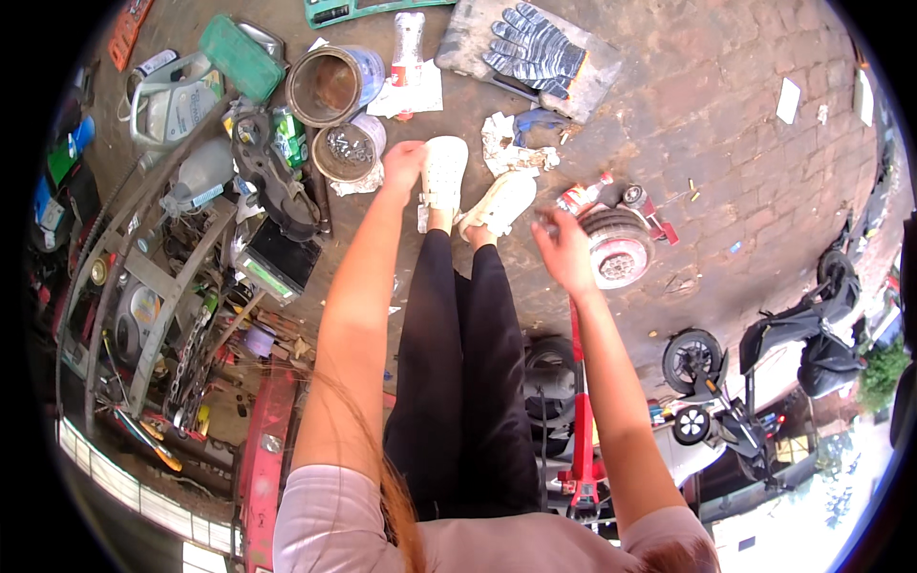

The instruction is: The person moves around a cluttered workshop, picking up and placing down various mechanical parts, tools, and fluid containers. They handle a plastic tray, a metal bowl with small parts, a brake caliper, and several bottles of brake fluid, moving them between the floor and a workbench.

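My left hand (403, 167) is beside my left white shoe (446, 158). Its fingers are curled together, and whatever they hold, if anything, is hidden. A round can of metal fasteners (348, 153) stands just left of that hand. On the other side, my right hand (565, 250) hovers close to a small wheel (619, 250) with a black tyre and pale red hub. Motion blurs its fingers. A clear plastic bottle with a red label (578, 199) lies tilted just beyond the fingertips, and I cannot tell whether they grip it.
Crumpled paper (516, 148) lies ahead of my shoes. Farther off are a striped work glove (535, 50) on a flat board, an upright clear bottle (409, 48) and a rusty can (325, 86). A cluttered metal rack (181, 286) runs along the left; a red jack (583, 449) is beside my legs.
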The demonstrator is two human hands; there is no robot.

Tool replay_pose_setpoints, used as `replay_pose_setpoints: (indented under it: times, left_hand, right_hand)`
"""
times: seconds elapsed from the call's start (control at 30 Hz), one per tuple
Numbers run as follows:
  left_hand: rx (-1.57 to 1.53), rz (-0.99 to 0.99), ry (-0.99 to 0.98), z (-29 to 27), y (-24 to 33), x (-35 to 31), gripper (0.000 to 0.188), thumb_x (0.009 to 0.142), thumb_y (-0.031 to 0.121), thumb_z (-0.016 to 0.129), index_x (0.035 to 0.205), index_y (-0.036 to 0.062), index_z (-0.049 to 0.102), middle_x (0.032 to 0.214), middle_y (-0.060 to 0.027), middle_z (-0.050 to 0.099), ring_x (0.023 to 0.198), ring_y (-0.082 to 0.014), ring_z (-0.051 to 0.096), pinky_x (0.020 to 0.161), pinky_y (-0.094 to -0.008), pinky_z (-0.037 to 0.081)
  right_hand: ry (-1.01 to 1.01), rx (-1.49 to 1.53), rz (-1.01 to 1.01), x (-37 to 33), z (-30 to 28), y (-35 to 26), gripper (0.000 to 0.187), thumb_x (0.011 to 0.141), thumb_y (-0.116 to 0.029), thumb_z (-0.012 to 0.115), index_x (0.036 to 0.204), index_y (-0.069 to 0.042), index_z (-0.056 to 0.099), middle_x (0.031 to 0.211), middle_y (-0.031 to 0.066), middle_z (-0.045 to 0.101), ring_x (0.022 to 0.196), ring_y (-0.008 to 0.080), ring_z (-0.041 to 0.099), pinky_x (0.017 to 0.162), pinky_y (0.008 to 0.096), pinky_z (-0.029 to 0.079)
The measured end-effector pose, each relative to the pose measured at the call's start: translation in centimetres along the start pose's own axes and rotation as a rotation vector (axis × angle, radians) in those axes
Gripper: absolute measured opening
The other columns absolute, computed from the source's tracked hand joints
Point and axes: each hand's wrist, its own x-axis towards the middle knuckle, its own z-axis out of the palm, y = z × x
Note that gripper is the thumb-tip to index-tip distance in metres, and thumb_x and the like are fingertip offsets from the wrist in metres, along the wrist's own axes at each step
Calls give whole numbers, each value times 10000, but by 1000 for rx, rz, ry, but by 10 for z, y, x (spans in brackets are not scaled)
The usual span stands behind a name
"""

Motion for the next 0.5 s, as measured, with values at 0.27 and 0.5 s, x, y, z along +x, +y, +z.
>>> replay_pose_setpoints:
  times: [0.27,0.5]
  left_hand:
    - [-283,-106,-210,129,36,46,242,890,100,525,1094,-28,504,1028,-150,604,970,-240,605,852,-336,509]
    - [-643,-231,-87,182,44,102,171,854,139,584,975,24,549,939,-94,598,854,-204,587,837,-329,495]
  right_hand:
    - [236,-695,-461,204,-3,17,254,695,-138,632,945,-102,647,1437,146,261,1321,320,250,1086,437,218]
    - [268,-488,-427,235,-13,40,421,756,-198,615,1158,-91,555,1291,172,440,1248,313,359,1083,457,196]
